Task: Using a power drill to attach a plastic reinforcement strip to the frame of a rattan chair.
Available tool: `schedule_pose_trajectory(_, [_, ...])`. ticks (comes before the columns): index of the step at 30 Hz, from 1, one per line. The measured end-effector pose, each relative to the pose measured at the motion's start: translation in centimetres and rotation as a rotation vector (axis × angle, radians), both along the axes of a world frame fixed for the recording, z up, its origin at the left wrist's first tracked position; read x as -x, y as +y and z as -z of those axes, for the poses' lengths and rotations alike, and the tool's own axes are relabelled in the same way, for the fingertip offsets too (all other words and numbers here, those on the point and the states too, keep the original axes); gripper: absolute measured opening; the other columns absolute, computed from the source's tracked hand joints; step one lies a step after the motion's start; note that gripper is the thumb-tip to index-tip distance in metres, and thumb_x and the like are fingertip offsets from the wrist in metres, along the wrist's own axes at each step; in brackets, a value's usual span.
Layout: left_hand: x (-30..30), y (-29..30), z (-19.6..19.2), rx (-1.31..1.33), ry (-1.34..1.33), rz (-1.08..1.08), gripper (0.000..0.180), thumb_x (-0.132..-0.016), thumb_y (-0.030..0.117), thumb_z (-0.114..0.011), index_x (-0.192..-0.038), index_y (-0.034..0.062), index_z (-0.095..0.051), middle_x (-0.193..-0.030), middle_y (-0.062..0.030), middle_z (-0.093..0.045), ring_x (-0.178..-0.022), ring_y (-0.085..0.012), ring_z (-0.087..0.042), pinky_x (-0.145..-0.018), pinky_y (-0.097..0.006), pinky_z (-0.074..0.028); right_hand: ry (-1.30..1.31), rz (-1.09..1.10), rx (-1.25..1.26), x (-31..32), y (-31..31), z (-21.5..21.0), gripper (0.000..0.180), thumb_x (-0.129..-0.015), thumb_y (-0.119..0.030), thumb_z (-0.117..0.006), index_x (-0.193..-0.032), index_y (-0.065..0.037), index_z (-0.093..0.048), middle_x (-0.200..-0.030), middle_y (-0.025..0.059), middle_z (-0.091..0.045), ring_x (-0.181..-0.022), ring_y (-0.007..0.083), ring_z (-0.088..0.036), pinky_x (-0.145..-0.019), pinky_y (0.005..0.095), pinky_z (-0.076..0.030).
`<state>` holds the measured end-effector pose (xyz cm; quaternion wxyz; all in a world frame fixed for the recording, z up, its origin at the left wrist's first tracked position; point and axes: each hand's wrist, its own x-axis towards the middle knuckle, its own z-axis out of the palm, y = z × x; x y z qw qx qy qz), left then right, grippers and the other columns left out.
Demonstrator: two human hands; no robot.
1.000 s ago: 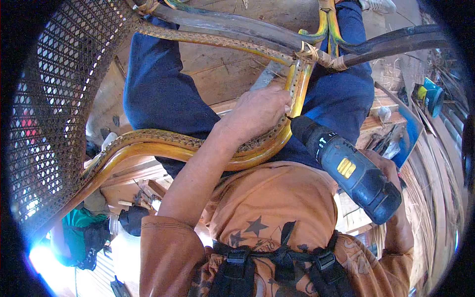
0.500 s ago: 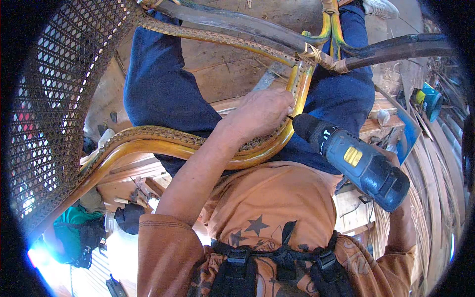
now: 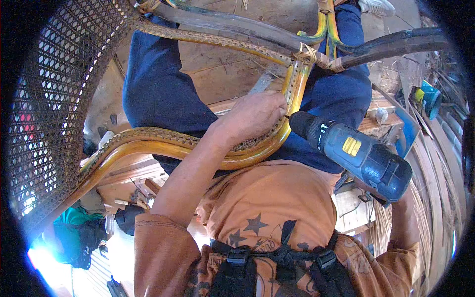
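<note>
My right hand (image 3: 390, 148) grips a dark cordless drill (image 3: 366, 158) with a yellow patch; the drill's body hides most of that hand. The thin bit points left and its tip meets the glossy yellow-brown curved pole (image 3: 269, 148) of a rattan frame. Close beside the bit, my left hand (image 3: 255, 115) rests on the pole with fingers pinched together at its inner edge. What the fingertips hold, if anything, is hidden. A strip dotted with small holes (image 3: 295, 81) runs up the pole beyond my fingers.
An open-weave cane panel (image 3: 54, 99) rises at the left. Dark bent poles (image 3: 237, 24), bound with cane, cross the top. Long loose strips (image 3: 435, 198) lie at the right, near a teal and yellow container (image 3: 429, 99). A person in green (image 3: 71, 237) is at the lower left.
The drill has turned slightly about its axis and its rear end has lifted a little in the picture. My left hand and the frame have shifted slightly left, with the fingers still pinched.
</note>
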<state>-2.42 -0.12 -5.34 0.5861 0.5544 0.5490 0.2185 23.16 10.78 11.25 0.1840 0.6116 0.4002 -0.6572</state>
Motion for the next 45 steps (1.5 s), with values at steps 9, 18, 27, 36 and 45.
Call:
schedule_pose_trajectory(9, [-3.8,-0.8,-10.8,0.713,-0.867,-0.564,0.031,-0.088,0.036,-0.053,-0.100,0.0072,-0.057,-0.090,-0.0054,-0.058,-0.081,-0.0169,-0.053,-0.069,-0.029,-0.044,0.070,-0.794,-0.643,-3.5,0.4,-4.1,0.053,-0.066,-0.015,-0.074,-0.114,-0.004,-0.053,-0.103,0.0071,-0.061,-0.095,0.0198,-0.058,-0.086,0.0343,-0.045])
schedule_pose_trajectory(18, [-9.8,-0.7,-10.9,1.065,-2.088,-0.850,0.043,-0.087,0.041,-0.051,-0.120,0.0135,-0.047,-0.117,-0.0059,-0.052,-0.108,-0.0203,-0.051,-0.087,-0.039,-0.046,-0.056,-0.202,-0.236,-0.8,-0.2,-3.5,0.044,-0.067,-0.014,-0.075,-0.106,-0.004,-0.056,-0.089,0.0042,-0.062,-0.070,0.0118,-0.057,-0.061,0.0256,-0.048])
schedule_pose_trajectory(27, [-10.1,-1.6,-10.8,1.079,-1.982,-0.932,0.043,-0.084,0.037,-0.056,-0.117,0.0105,-0.050,-0.113,-0.0053,-0.055,-0.105,-0.0194,-0.052,-0.088,-0.036,-0.046,0.016,-0.308,-0.156,1.4,1.1,-3.3,0.047,-0.068,-0.013,-0.076,-0.111,-0.006,-0.056,-0.102,0.0078,-0.062,-0.094,0.0191,-0.059,-0.083,0.0327,-0.048])
schedule_pose_trajectory(36, [-9.5,-1.9,-10.0,1.132,-1.942,-0.992,0.044,-0.085,0.037,-0.056,-0.119,0.0113,-0.048,-0.116,-0.0057,-0.054,-0.109,-0.0199,-0.049,-0.086,-0.035,-0.047,0.014,-0.293,-0.083,2.0,1.1,-2.0,0.047,-0.070,-0.010,-0.072,-0.113,-0.005,-0.054,-0.106,0.0060,-0.060,-0.095,0.0159,-0.056,-0.083,0.0323,-0.047])
schedule_pose_trajectory(45, [-9.7,-2.4,-9.6,1.098,-2.015,-1.019,0.038,-0.087,0.036,-0.053,-0.118,0.0145,-0.047,-0.117,-0.0035,-0.054,-0.110,-0.0210,-0.049,-0.087,-0.036,-0.046,0.092,-0.295,-0.114,2.8,1.2,-1.5,0.040,-0.072,-0.015,-0.073,-0.108,-0.006,-0.059,-0.103,0.0088,-0.063,-0.093,0.0187,-0.061,-0.080,0.0328,-0.049])
